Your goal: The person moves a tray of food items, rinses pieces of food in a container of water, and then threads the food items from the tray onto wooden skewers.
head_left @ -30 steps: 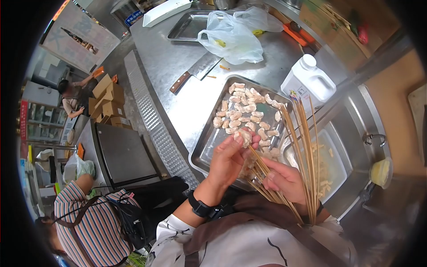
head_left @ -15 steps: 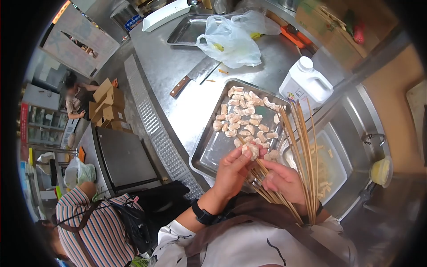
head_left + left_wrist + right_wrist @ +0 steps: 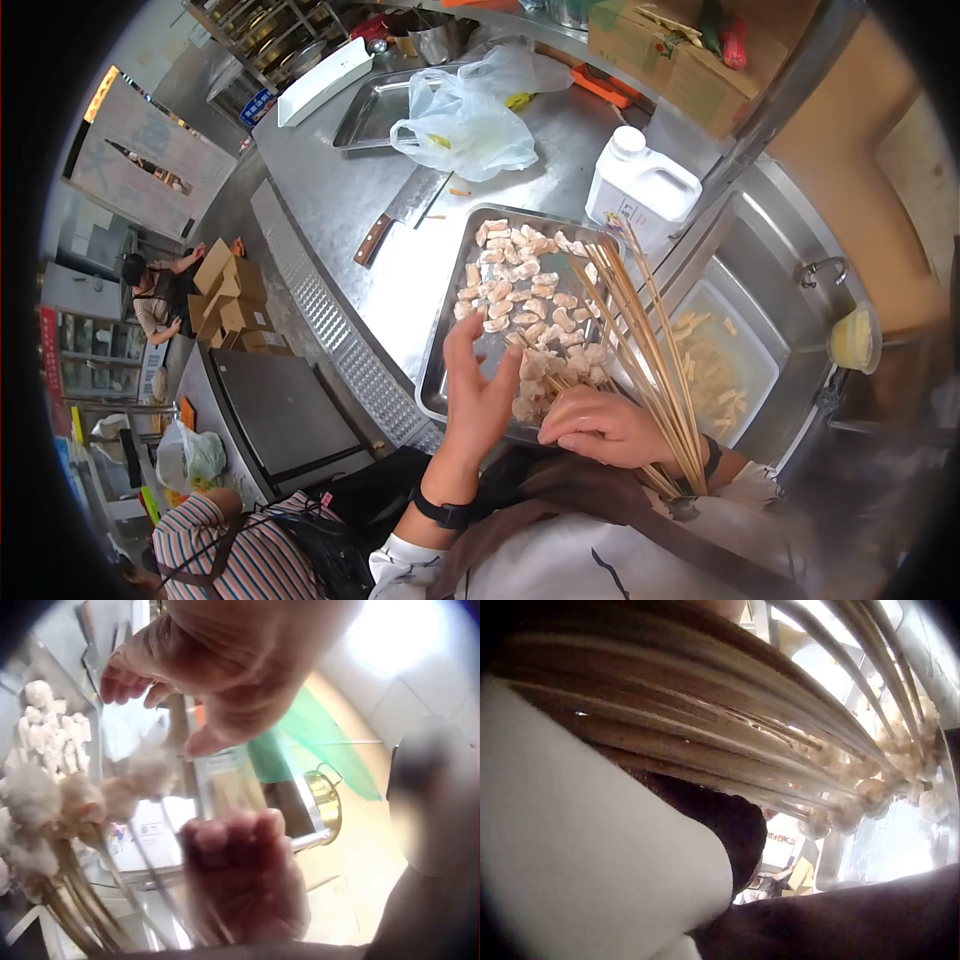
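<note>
My left hand (image 3: 480,385) is raised over the tray's near-left edge, fingers spread and nothing in its grasp. Beside it, my right hand (image 3: 605,425) lies back-up with bent fingers over wooden skewers (image 3: 655,340); I cannot tell whether it grips one. Pale, knobbly food pieces (image 3: 530,380) are clustered on the skewer tips close to both hands. In the right wrist view, the bundled skewers (image 3: 705,712) fan past the wrist toward the loaded tips (image 3: 874,796). Loose whitish pieces (image 3: 510,270) cover much of the metal tray (image 3: 445,370).
A cleaver (image 3: 408,210) lies beyond the tray, near a plastic bag (image 3: 470,115). A white jug (image 3: 645,190) stands right of the tray. The sink (image 3: 760,215) holds a white tub (image 3: 770,375) with pale strips in water. Two people are at the left.
My left hand has let go of the food piece it pinched on a skewer and spread its fingers. My right hand has turned back-up. The head view has shifted.
</note>
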A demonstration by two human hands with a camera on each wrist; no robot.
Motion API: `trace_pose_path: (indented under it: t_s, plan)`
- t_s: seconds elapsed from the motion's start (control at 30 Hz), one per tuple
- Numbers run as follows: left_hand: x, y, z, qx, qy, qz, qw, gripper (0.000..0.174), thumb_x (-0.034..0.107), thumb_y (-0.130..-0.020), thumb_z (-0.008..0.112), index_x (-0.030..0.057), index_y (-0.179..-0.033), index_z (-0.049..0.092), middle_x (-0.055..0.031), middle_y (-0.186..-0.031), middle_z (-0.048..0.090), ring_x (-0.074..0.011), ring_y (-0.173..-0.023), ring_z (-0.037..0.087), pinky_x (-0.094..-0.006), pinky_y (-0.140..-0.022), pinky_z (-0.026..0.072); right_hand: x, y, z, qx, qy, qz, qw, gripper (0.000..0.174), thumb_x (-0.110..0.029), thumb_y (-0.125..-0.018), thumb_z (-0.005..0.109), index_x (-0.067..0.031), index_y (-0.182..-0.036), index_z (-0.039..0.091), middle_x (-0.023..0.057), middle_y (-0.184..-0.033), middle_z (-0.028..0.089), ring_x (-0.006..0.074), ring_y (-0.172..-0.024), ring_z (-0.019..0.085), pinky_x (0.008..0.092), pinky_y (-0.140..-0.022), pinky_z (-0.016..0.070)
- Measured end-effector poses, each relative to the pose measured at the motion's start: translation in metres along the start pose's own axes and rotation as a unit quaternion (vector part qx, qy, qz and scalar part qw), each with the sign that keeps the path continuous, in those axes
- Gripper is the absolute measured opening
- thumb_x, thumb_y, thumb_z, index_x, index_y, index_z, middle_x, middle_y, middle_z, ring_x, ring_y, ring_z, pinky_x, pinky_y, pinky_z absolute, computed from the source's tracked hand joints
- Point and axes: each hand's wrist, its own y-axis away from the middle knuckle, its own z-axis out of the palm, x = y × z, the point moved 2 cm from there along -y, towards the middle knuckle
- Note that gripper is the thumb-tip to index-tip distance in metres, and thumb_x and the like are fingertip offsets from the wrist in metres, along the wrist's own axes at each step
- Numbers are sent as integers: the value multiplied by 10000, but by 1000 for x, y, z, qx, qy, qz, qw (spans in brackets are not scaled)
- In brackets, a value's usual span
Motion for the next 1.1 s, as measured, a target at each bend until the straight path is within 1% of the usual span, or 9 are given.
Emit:
trace_pose_path:
  t_s: [0.03, 0.1, 0.2, 0.3, 0.5, 0.8, 0.93, 1.03, 1.1]
  plan:
    - [11, -6, 3, -34, 138, -36, 989, 416, 136, -882, 576, 5, -1240, 408, -112, -1133, 529, -183, -957, 550, -279, -803, 448, 0, 0, 2, 1, 11, -4, 1000, 133, -62, -851, 547, -8, -950, 616, 110, -961, 608, 264, -933, 562, 360, -857, 423]
    - [32, -15, 19, -94, 404, -100, 904, 386, 119, -883, 572, -7, -1223, 439, -109, -1080, 571, -182, -957, 571, -295, -805, 464, 0, 0, 5, -6, 13, 8, 1000, 133, -65, -852, 547, -13, -953, 617, 110, -952, 608, 265, -924, 562, 360, -845, 433]
    - [42, -28, 36, -189, 468, -227, 833, 333, 99, -883, 569, -10, -1179, 463, -110, -1026, 598, -174, -904, 595, -286, -771, 494, 0, 0, 6, -13, 20, 15, 1000, 135, -71, -854, 546, -21, -956, 620, 110, -936, 610, 267, -919, 565, 362, -835, 441]
    - [38, -32, 47, -195, 533, -260, 781, 291, 101, -877, 581, -6, -1131, 487, -102, -958, 619, -161, -845, 611, -280, -738, 517, 2, 1, 6, -10, 20, 15, 1000, 138, -74, -855, 545, -24, -957, 622, 111, -932, 612, 267, -918, 568, 363, -830, 444]
    - [44, -36, 50, -190, 553, -252, 772, 201, 110, -862, 609, 24, -1024, 528, -74, -897, 629, -145, -792, 618, -284, -727, 521, 3, 0, 6, -20, 34, 20, 999, 134, -71, -853, 546, -23, -952, 623, 110, -924, 613, 261, -911, 570, 353, -824, 448]
    - [41, -30, 29, -155, 522, -242, 803, 180, 65, -826, 640, 41, -970, 534, -66, -854, 631, -152, -738, 626, -275, -662, 544, 1, -2, 1, -7, 7, 68, 998, 153, -64, -877, 515, -14, -988, 608, 120, -976, 601, 251, -943, 568, 350, -849, 442]
    - [48, -28, 9, -141, 492, -238, 826, 321, 38, -815, 641, 25, -1099, 492, -76, -821, 626, -153, -733, 629, -274, -659, 543, 8, 2, 1, 5, 34, 59, 998, 209, -116, -920, 470, -1, -1067, 565, 130, -1003, 597, 239, -945, 574, 357, -858, 443]
    - [51, -23, -1, -121, 483, -212, 841, 480, 15, -813, 634, 1, -1236, 407, -88, -820, 629, -148, -734, 629, -263, -659, 536, 0, 0, 1, 81, -172, 207, 960, 312, -181, -949, 441, 23, -1181, 483, 141, -1012, 590, 220, -882, 592, 338, -811, 464]
    - [41, -18, -2, -109, 482, -180, 851, 575, 4, -819, 624, -18, -1313, 329, -91, -825, 630, -141, -728, 626, -248, -658, 526, 5, 1, -3, 149, -295, 233, 914, 369, -202, -955, 432, 33, -1239, 422, 146, -972, 593, 200, -811, 594, 308, -746, 472]
